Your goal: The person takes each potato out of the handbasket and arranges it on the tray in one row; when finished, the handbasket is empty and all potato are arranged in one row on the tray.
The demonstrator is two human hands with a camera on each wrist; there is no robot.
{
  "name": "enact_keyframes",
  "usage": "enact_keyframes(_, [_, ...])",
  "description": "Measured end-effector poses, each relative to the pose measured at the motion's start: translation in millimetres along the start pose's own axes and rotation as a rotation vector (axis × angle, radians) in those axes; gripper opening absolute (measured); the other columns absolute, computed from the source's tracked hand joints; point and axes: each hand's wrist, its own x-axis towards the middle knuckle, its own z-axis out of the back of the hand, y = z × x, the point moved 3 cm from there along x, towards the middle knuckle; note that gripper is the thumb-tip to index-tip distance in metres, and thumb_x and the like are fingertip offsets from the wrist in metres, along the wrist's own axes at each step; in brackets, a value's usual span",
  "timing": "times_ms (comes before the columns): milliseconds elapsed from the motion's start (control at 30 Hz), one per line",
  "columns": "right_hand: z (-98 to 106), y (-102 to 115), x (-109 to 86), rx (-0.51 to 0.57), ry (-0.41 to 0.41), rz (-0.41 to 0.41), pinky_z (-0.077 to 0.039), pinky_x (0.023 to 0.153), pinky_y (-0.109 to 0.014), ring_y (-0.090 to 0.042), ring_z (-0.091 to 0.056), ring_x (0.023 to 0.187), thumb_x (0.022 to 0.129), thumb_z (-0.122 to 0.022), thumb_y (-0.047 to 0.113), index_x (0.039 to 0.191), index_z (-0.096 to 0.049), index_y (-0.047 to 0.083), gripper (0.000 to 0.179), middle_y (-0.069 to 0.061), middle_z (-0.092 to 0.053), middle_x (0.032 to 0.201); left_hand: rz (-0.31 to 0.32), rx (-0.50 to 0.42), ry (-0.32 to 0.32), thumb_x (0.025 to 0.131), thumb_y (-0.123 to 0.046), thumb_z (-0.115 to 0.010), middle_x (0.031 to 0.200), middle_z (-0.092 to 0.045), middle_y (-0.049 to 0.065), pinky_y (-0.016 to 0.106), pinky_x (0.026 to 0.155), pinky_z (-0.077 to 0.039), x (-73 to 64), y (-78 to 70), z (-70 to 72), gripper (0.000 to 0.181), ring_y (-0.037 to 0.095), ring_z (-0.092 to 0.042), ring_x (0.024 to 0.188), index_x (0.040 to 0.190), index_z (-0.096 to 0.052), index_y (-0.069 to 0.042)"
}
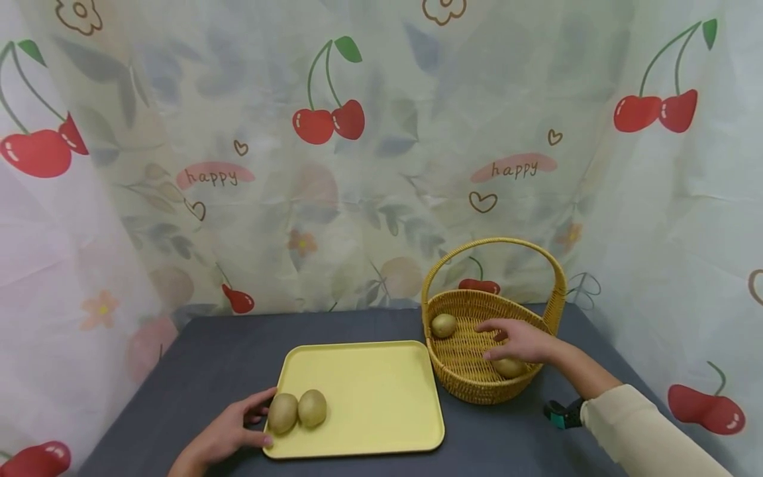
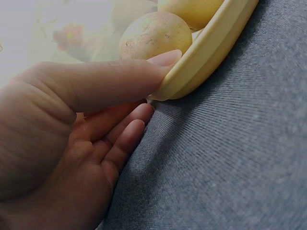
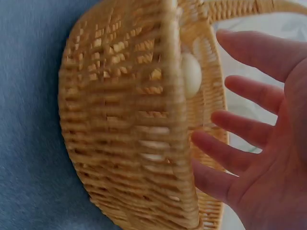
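My left hand (image 1: 229, 427) grips the left edge of a yellow rectangular tray (image 1: 381, 397); in the left wrist view, its thumb lies on the rim. Two potatoes sit side by side on the tray near that hand, a left one (image 1: 283, 413) and a right one (image 1: 312, 408). Over the wicker basket (image 1: 477, 391), my right hand (image 1: 518, 339) hovers with fingers spread and nothing in its grasp. Inside the basket are one potato (image 1: 444, 325) at the left and another potato (image 1: 508, 368) under the right hand, partly hidden by it.
The basket's tall arched handle (image 1: 501, 240) rises above it at the back right. A dark cloth (image 1: 232, 351) covers the table. Behind hangs a curtain (image 1: 381, 218) printed with cherries. A black and teal strap device (image 1: 560, 415) shows by the right wrist.
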Motion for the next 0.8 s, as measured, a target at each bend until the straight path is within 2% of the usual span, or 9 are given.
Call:
enact_keyframes(167, [0, -13, 0.9, -0.022, 0.037, -0.032, -0.045, 0.087, -0.052, -0.042, -0.054, 0.113, 0.088, -0.072, 0.034, 0.133, -0.057, 0.007, 0.055, -0.019, -0.055, 0.131, -0.027, 0.010, -0.013, 0.082, -0.017, -0.078, 0.134, -0.049, 0.028, 0.026, 0.083, -0.046, -1.0, 1.3, -0.5, 0.084, 0.032, -0.056, 0.109, 0.147, -0.031, 0.011])
enact_keyframes(300, [-8, -18, 0.2, -0.045, 0.102, -0.019, -0.046, 0.085, -0.050, -0.041, -0.056, 0.109, 0.088, -0.073, 0.028, 0.131, -0.059, 0.003, 0.052, -0.021, -0.057, 0.127, -0.040, 0.020, -0.023, 0.082, -0.017, -0.079, 0.132, -0.051, 0.027, 0.026, 0.083, -0.047, -3.3, 0.6, -0.6, 0.084, 0.029, -0.057, 0.107, 0.146, -0.032, 0.011])
enact_keyframes(433, [-15, -19, 3.8, -0.087, 0.128, -0.003, -0.045, 0.086, -0.050, -0.039, -0.055, 0.110, 0.086, -0.075, 0.025, 0.126, -0.063, 0.003, 0.047, -0.019, -0.059, 0.125, -0.042, 0.026, -0.029, 0.082, -0.016, -0.079, 0.131, -0.053, 0.026, 0.027, 0.083, -0.047, -5.0, -0.3, -0.3, 0.084, 0.026, -0.058, 0.106, 0.146, -0.032, 0.012])
enact_keyframes(600, [-21, -20, 8.6, -0.183, 0.162, 0.007, -0.042, 0.088, -0.049, -0.031, -0.056, 0.102, 0.081, -0.078, 0.025, 0.111, -0.072, 0.010, 0.035, -0.007, -0.065, 0.112, -0.047, 0.025, -0.025, 0.082, -0.017, -0.078, 0.132, -0.052, 0.027, 0.028, 0.084, -0.047, -4.3, -1.0, -0.4, 0.084, 0.030, -0.057, 0.108, 0.146, -0.032, 0.012])
enact_keyframes(800, [-25, -22, 8.4, -0.308, 0.110, 0.059, -0.040, 0.080, -0.042, -0.016, -0.052, 0.081, 0.069, -0.076, 0.014, 0.090, -0.074, 0.016, 0.021, 0.003, -0.065, 0.094, -0.058, 0.020, -0.016, 0.083, -0.015, -0.078, 0.133, -0.051, 0.029, 0.028, 0.084, -0.047, -1.6, -1.2, -0.3, 0.083, 0.034, -0.056, 0.109, 0.146, -0.031, 0.013])
